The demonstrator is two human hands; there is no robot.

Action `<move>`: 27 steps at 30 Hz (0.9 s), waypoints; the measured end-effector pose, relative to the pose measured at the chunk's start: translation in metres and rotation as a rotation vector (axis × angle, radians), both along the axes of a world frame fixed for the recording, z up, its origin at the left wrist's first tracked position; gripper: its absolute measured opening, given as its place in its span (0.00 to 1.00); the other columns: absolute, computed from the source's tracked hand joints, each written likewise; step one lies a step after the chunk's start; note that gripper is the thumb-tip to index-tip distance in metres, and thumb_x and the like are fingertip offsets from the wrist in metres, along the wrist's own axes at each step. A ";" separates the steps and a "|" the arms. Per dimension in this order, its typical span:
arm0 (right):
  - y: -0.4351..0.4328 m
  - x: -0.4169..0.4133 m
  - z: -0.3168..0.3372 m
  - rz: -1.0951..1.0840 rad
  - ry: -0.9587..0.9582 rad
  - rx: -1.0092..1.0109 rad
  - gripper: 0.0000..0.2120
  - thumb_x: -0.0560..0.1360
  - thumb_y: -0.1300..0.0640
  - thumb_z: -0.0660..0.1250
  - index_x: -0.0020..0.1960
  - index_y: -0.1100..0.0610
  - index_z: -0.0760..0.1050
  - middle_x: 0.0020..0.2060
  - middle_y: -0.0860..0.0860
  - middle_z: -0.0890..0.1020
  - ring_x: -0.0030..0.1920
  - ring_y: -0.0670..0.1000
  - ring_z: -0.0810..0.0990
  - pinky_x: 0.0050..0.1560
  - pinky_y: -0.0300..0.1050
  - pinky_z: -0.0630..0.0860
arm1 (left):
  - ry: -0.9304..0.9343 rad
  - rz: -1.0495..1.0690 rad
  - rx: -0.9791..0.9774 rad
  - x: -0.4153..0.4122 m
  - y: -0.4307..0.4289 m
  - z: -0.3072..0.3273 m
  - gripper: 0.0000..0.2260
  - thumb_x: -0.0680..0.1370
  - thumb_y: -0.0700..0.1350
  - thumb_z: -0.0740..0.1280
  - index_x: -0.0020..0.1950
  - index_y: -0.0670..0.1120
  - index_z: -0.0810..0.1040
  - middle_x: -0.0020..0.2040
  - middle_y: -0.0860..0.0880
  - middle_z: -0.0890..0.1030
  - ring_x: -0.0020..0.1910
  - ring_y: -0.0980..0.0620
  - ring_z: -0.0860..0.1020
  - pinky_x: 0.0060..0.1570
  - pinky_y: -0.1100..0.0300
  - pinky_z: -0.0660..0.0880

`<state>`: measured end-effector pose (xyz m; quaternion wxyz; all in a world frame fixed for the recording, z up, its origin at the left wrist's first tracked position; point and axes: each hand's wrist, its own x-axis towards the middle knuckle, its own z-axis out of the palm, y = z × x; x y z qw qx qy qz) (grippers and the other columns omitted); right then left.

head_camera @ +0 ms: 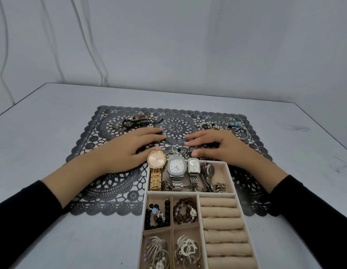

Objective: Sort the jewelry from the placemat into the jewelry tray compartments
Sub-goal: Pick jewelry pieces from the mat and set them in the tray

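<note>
Jewelry tray (190, 193) nearest, between wrists; left hand (130, 150) flat, empty, on placemat (176, 127); right hand (213, 146) relaxed, fingertips on chains (185, 151).

jewelry tray (230, 176): near end cut by bottom edge | chains (185, 152): partly hidden under right hand (217, 146)

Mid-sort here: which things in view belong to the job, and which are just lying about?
Job: black lace-pattern placemat; beige sectioned jewelry tray; dark tangled jewelry far left on mat; pearl and turquoise pieces far right; silver chain by right hand.
Lying about: grey table; white backdrop.
</note>
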<state>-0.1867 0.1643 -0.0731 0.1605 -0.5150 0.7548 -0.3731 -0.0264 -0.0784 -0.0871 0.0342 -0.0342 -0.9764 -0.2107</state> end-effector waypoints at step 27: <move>0.008 -0.011 -0.007 -0.153 0.069 -0.107 0.07 0.72 0.57 0.73 0.50 0.52 0.84 0.51 0.42 0.84 0.53 0.38 0.80 0.57 0.32 0.73 | 0.056 -0.045 0.124 -0.018 0.012 0.007 0.17 0.79 0.57 0.61 0.66 0.59 0.77 0.73 0.62 0.69 0.75 0.62 0.62 0.75 0.55 0.60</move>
